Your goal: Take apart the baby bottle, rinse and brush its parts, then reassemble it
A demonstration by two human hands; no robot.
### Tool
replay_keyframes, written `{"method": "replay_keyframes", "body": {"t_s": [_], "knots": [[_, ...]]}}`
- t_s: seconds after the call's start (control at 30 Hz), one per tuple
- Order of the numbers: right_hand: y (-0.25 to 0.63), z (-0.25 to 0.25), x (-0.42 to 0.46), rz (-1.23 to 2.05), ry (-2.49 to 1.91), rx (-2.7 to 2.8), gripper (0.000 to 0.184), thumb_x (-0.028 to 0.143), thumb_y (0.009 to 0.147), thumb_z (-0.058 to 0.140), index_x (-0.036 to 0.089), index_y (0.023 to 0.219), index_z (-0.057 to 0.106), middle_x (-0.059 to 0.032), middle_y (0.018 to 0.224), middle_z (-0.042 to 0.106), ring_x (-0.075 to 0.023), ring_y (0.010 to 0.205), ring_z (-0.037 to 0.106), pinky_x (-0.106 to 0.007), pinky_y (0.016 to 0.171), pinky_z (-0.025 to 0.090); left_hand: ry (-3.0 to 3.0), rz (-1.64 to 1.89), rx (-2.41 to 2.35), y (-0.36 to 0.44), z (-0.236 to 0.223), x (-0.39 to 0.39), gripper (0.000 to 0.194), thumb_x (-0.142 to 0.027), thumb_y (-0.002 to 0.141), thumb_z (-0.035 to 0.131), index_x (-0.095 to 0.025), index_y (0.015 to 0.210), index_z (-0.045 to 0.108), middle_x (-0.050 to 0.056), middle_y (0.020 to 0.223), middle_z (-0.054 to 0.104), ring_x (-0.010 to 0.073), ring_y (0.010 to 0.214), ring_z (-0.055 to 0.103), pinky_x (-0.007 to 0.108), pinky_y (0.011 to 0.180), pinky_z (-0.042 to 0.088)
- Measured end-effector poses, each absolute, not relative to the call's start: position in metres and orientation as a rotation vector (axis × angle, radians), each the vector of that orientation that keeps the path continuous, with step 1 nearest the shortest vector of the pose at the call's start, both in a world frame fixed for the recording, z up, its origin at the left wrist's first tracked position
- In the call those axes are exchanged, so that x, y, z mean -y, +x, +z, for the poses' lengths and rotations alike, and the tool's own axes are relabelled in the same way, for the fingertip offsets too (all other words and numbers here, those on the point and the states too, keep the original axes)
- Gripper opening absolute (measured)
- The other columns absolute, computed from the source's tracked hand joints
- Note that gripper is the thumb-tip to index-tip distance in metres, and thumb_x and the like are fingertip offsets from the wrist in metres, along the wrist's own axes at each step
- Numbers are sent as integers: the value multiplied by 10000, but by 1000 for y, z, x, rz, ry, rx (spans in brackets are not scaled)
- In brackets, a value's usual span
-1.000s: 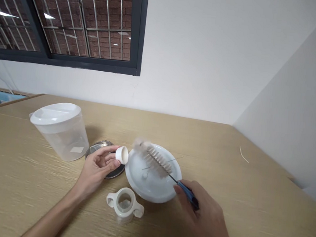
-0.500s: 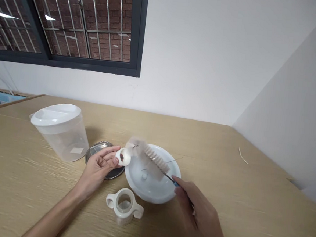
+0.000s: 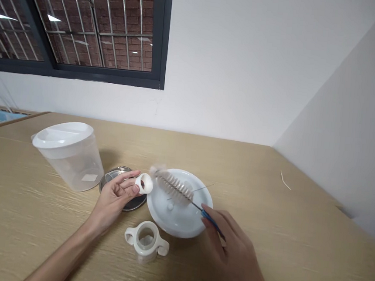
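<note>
My left hand (image 3: 115, 195) pinches a white plastic bottle collar ring (image 3: 144, 183) over the rim of a steel dish. In my right hand (image 3: 234, 243) is a bottle brush (image 3: 173, 185), gripped by its blue handle. Its pale bristle head points left above a white bowl (image 3: 186, 228), close to the ring but not visibly in it. Thin wire-like pieces and a small clear part lie in the bowl. In front of the bowl stands a clear baby bottle (image 3: 146, 242), topless, with a white two-handled holder round its neck.
A translucent lidded pitcher (image 3: 71, 156) stands at the left. The round steel dish (image 3: 136, 204) sits partly beneath my left hand, with a clear piece in it. A thin pale strip (image 3: 285, 180) lies on the wooden table at the right.
The brush has shifted slightly down and left, and its bristles look sharper now. More of the blue handle shows. My left hand keeps the ring in nearly the same place.
</note>
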State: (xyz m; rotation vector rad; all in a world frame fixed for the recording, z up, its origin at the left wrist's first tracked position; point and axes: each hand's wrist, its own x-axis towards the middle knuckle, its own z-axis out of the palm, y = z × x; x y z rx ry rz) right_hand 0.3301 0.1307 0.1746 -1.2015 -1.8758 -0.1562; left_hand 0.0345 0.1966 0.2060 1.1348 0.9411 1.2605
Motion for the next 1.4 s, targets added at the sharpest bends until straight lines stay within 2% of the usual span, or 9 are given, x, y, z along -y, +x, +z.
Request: {"method": "replay_keyframes", "body": {"t_s": [0.2, 0.33, 0.53, 0.73, 0.8, 0.9, 1.07, 1.23, 1.4], "knots": [[329, 180, -128, -72, -1241, 1770, 229, 199, 1007, 527, 211, 1217, 617, -46, 908, 689, -119, 723, 658, -183, 564, 522, 1160, 1285, -966, 33, 206, -197, 674, -417, 770, 846, -128, 1311, 564, 192, 1213, 736, 288, 1064, 725, 467, 1046, 500], [327, 176, -129, -69, -1143, 1895, 313, 145, 999, 525, 219, 1295, 596, -59, 982, 690, -117, 808, 672, -170, 608, 536, 1181, 1287, -974, 32, 205, -198, 638, -396, 772, 848, -147, 1296, 583, 179, 1246, 723, 252, 1033, 726, 416, 1031, 502], [331, 180, -130, -111, -1230, 1753, 229, 172, 993, 552, 192, 1204, 638, -38, 902, 678, -98, 712, 645, -154, 569, 518, 1206, 1371, -977, 33, 204, -200, 561, -372, 764, 853, -169, 1236, 627, 142, 1223, 726, 233, 1039, 707, 385, 1007, 512], [330, 177, -129, -56, -1142, 1888, 309, 145, 996, 534, 209, 1286, 618, -53, 976, 686, -106, 796, 663, -153, 593, 529, 1220, 1381, -900, 34, 202, -199, 508, -307, 777, 851, -188, 1221, 637, 122, 1225, 719, 205, 1066, 692, 318, 968, 526], [332, 176, -130, -103, -1188, 1839, 286, 149, 991, 547, 194, 1261, 631, -51, 944, 684, -104, 761, 649, -153, 568, 515, 1227, 1382, -911, 34, 201, -199, 498, -303, 779, 851, -184, 1216, 643, 121, 1229, 714, 192, 1046, 693, 301, 958, 526], [332, 180, -130, -117, -1218, 1749, 265, 138, 986, 552, 184, 1229, 647, -43, 906, 677, -96, 707, 629, -152, 537, 496, 1240, 1366, -928, 34, 200, -199, 497, -311, 789, 843, -186, 1227, 646, 113, 1222, 713, 178, 1021, 694, 289, 952, 526], [326, 178, -128, -89, -1120, 1847, 347, 109, 984, 542, 197, 1309, 623, -56, 966, 681, -105, 782, 661, -171, 622, 533, 1238, 1360, -927, 35, 202, -200, 510, -322, 772, 856, -190, 1219, 648, 113, 1208, 729, 197, 1042, 699, 307, 952, 538], [331, 175, -131, -190, -1202, 1786, 294, 122, 973, 575, 172, 1250, 662, -43, 886, 670, -95, 674, 605, -181, 556, 494, 1232, 1352, -978, 35, 205, -198, 553, -346, 753, 869, -167, 1222, 637, 141, 1209, 739, 199, 1013, 712, 301, 934, 547], [324, 178, -127, -75, -1113, 1798, 370, 79, 966, 559, 190, 1311, 637, -57, 962, 665, -89, 744, 631, -164, 594, 508, 1196, 1316, -929, 34, 205, -199, 599, -344, 756, 866, -157, 1260, 601, 144, 1196, 749, 196, 1020, 720, 289, 938, 543]]}}
